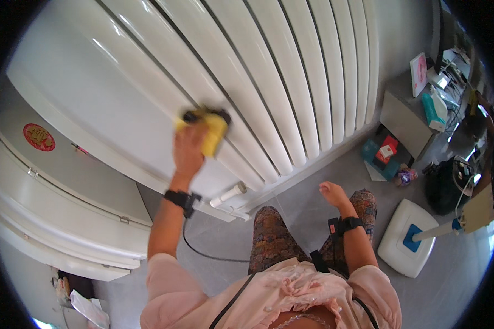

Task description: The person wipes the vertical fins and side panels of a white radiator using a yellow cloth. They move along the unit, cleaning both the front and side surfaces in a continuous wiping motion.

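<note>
My left hand (191, 144) grips a yellow cloth (215, 133) with dark patches along its upper edge, blurred by motion. The cloth lies against the tubes of a white column radiator (247, 74), over its left end columns. My right hand (333, 194) hangs above the floor by my right knee, fingers loosely curled with nothing seen in them. Each wrist wears a black strap with a small device. Below the radiator's left end sits a white pipe fitting (228, 195).
At left stands a white door or cabinet panel (86, 214) with a red round sticker (39, 137). To the right are a cluttered grey cabinet (407, 115), a blue box (374, 158) on the floor, a dark round container (446, 185) and a white stand base (409, 238). A black cable (210, 256) crosses the floor.
</note>
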{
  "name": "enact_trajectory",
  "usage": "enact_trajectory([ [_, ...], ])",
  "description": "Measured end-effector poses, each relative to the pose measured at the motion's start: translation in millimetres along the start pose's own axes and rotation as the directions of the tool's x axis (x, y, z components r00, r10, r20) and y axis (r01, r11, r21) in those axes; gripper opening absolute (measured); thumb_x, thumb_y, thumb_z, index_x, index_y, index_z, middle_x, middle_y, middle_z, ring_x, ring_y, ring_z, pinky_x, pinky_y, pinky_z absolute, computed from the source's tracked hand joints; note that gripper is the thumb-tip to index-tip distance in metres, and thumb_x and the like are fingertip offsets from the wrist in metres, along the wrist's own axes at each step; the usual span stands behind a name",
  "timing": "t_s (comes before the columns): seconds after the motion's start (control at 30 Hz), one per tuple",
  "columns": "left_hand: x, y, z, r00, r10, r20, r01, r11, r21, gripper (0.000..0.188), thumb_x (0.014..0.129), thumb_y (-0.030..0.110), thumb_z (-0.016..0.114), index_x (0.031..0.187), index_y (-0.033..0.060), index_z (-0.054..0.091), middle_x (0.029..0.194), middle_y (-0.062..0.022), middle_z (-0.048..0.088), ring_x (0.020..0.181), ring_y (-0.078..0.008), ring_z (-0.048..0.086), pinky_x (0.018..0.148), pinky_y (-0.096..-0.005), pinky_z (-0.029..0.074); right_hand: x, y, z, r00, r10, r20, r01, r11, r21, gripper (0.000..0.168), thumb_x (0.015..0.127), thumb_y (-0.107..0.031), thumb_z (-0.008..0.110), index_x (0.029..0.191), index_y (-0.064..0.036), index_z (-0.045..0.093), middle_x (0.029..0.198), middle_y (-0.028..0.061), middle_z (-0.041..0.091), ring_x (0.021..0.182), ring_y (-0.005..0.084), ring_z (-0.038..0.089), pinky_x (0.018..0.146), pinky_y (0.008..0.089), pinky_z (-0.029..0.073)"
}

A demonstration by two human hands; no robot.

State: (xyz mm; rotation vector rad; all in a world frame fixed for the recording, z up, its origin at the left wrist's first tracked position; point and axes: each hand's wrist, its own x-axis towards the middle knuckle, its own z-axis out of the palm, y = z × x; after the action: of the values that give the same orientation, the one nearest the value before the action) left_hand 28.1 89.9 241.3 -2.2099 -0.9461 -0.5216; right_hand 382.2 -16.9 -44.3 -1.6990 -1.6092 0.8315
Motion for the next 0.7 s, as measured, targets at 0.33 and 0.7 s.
enact_trajectory([
  [0.33,171,40,-26,0.920,-0.043,-0.390,0.103,0.986,0.135,0.060,0.064,0.008,0.056,0.121,0.0216,0.046,0.126,-0.0152,0.035,0.117,-0.0382,0.030,0.093,-0.0526,0.024,32,48,18,0.970,-0.219,0.109,0.232,0.964,-0.131,0.021,0.078,-0.020,0.044,0.082,-0.007,0.059,0.093,0.0154,0.057,0.084,0.0344,0.053,0.070,0.0409,0.044],
  [0.7,129,82,50,0.957,0.289,-0.012,-0.284,0.934,-0.215,0.036,0.070,0.007,0.051,0.106,0.0091,0.053,0.108,-0.0103,0.053,0.101,-0.0278,0.049,0.089,-0.0387,0.036,35,36,3,0.961,-0.215,0.174,0.231,0.970,-0.076,0.020,0.077,-0.019,0.043,0.086,-0.006,0.055,0.086,0.0165,0.058,0.080,0.0362,0.054,0.068,0.0439,0.044],
])
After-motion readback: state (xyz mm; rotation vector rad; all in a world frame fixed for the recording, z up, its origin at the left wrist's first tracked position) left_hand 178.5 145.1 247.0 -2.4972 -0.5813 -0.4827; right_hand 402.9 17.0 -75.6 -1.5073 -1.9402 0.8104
